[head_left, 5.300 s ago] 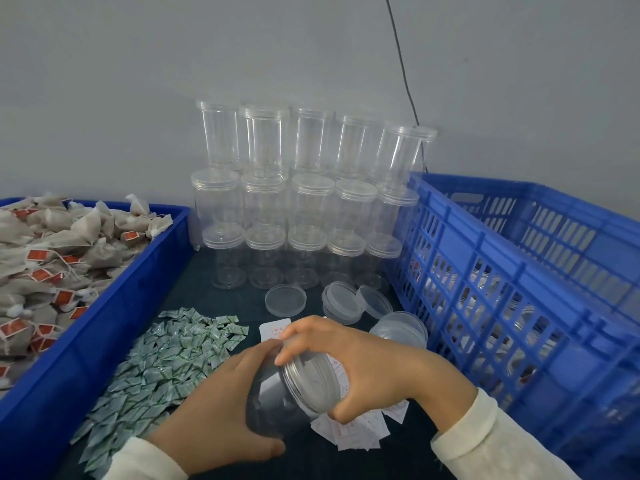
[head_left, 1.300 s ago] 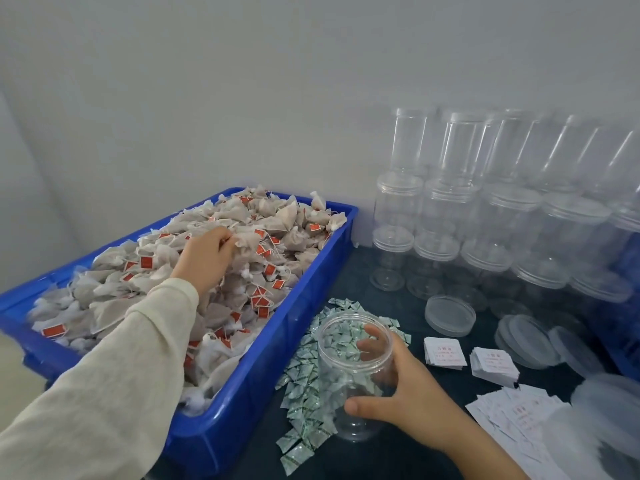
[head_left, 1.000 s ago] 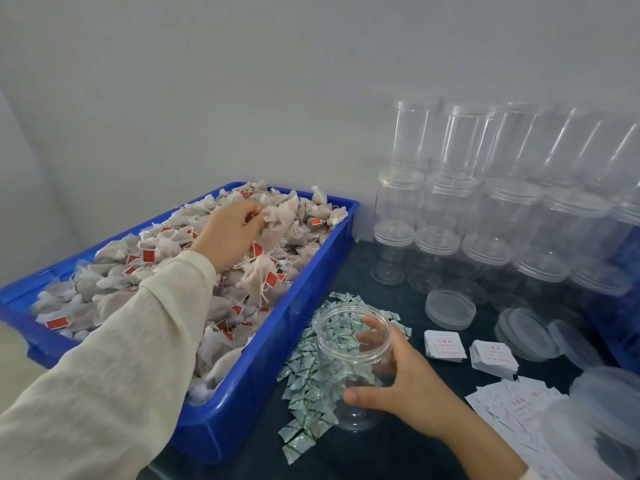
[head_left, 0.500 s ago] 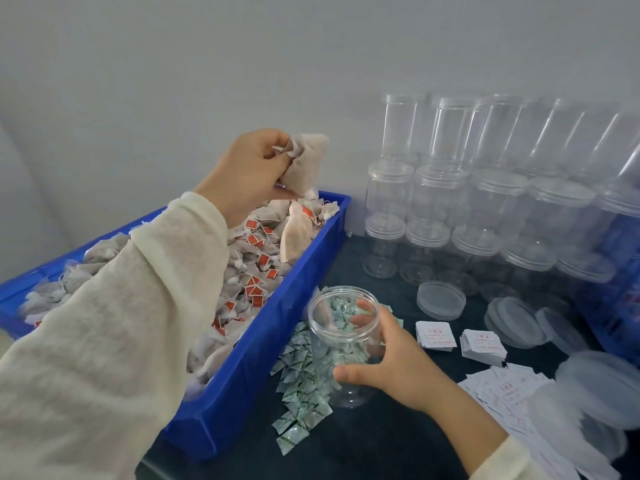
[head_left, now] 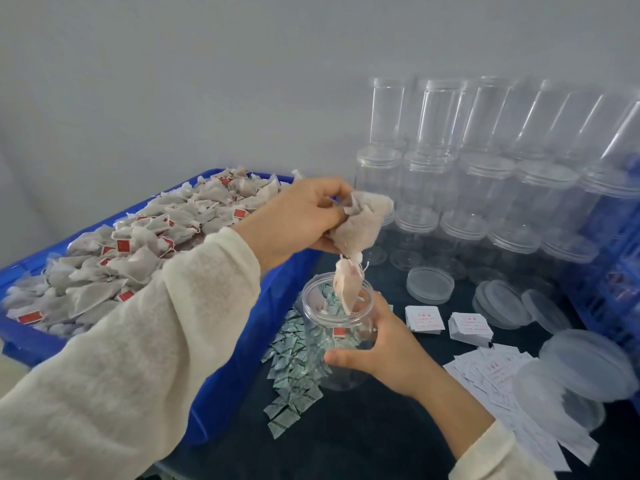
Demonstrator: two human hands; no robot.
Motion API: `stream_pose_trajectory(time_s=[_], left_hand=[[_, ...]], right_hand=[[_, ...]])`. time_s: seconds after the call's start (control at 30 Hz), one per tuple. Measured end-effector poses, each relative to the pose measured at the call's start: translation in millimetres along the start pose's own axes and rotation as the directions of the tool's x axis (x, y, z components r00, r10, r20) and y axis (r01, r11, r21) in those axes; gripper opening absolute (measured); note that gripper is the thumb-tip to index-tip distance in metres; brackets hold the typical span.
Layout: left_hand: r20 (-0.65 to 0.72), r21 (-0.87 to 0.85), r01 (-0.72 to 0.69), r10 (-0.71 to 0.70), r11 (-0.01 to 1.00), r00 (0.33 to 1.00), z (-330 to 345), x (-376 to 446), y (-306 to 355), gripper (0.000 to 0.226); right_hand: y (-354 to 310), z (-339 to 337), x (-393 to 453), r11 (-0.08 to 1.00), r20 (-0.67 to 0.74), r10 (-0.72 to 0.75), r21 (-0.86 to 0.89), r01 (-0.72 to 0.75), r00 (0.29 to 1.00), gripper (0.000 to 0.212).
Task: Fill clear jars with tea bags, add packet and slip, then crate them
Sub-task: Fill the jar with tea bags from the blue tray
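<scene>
Tea bags going into the open jar.

My left hand pinches a bunch of tea bags right above the clear jar; one bag hangs down through the jar's mouth, a red tag visible inside. My right hand grips the jar's side, jar upright on the dark table, beside the blue bin of tea bags and touching the green packets. White slips lie to the right, loose lids and stacked empty jars behind.

Looked forward and down from head height, close over the dark tabletop. Faced a grey wall, with both sleeved forearms reaching in from the bottom edge. Wide-angle, single view only.
</scene>
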State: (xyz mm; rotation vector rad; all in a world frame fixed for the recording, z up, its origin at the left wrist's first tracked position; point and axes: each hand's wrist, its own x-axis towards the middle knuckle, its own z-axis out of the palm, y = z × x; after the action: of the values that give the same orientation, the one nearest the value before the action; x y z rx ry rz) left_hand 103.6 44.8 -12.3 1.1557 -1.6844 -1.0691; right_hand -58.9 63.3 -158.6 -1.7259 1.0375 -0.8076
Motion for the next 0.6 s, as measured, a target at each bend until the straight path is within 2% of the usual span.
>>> stream_pose_trajectory(time_s=[0.17, 0.33, 0.6], left_hand=[[0.108, 0.01, 0.102, -0.102, 0.995, 0.989, 14, 0, -22, 0.027], [0.192, 0.112, 0.153, -0.172, 0.982, 0.966, 19, -5, -33, 0.02], [0.138, 0.171, 0.146, -0.171, 0.974, 0.976, 22, -5, -40, 0.015]], right_hand=[[5, -3, -4, 1.0, -0.018, 0.011, -0.005, -0.011, 1.0, 0.083], [11, -9, -6, 1.0, -0.05, 0.015, 0.009, -0.015, 0.999, 0.088], [11, -10, -9, 1.0, -0.059, -0.002, -0.019, 0.001, 0.998, 0.086]])
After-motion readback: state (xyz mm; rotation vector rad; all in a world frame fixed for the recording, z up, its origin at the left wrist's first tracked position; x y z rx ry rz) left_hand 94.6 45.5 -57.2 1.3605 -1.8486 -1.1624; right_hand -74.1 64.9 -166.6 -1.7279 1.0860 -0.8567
